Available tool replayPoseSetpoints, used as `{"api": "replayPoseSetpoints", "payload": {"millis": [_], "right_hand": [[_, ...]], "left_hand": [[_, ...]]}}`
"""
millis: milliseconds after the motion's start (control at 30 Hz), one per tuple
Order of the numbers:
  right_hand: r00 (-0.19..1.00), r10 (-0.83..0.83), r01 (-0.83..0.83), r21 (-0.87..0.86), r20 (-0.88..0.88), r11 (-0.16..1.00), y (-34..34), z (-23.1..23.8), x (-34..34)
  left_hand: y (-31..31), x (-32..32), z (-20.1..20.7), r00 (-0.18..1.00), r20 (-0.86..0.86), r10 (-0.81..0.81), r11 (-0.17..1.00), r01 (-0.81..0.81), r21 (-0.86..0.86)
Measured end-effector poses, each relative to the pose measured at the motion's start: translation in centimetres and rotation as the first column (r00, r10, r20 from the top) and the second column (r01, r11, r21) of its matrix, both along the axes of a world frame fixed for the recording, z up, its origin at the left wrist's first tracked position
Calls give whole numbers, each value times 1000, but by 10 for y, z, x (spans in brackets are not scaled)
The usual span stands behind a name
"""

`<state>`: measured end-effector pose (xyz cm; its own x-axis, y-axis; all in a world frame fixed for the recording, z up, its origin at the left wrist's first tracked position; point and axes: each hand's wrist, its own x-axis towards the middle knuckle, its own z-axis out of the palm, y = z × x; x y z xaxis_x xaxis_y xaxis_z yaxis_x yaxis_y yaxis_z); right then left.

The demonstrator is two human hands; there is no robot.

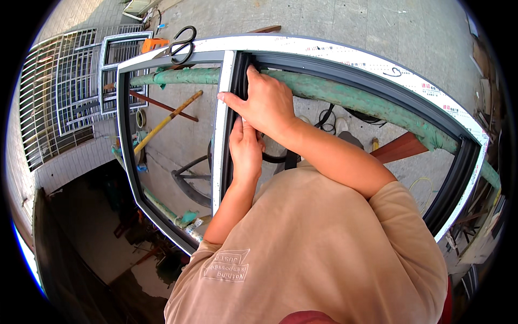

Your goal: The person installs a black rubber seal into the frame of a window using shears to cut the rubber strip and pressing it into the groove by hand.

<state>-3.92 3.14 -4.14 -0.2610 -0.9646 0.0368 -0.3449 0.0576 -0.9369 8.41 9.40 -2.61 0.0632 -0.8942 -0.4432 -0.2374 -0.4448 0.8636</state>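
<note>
A window frame (318, 48) with white printed film on its faces lies in front of me, split by an upright bar (221, 121). My right hand (270, 102) rests on this bar near its far end. Its thumb stretches across the white face, and a finger presses into the dark inner corner. Just nearer, my left hand (245, 148) is closed at the bar's dark inner edge, around what looks like a black rubber strip (275, 159). That strip curves away to the right of the hand, and its gripped part is hidden.
Black-handled scissors (183, 46) and an orange tool (155, 45) lie at the frame's far left corner. Green-wrapped poles (334, 92) run under the frame. A yellow pole (167, 121) leans below the left opening. Metal grilles (70, 81) stand at left.
</note>
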Motion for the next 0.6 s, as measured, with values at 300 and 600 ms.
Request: {"api": "replayPoseSetpoints", "payload": {"millis": [300,600], "right_hand": [[988,130,-118,140,-80,983,-4,11,-8],[999,45,-45,82,2,996,-6,-17,-12]], "left_hand": [[-5,2,5,992,-104,76,995,-68,72],[-6,-1,9,968,-171,181,977,-158,144]]}}
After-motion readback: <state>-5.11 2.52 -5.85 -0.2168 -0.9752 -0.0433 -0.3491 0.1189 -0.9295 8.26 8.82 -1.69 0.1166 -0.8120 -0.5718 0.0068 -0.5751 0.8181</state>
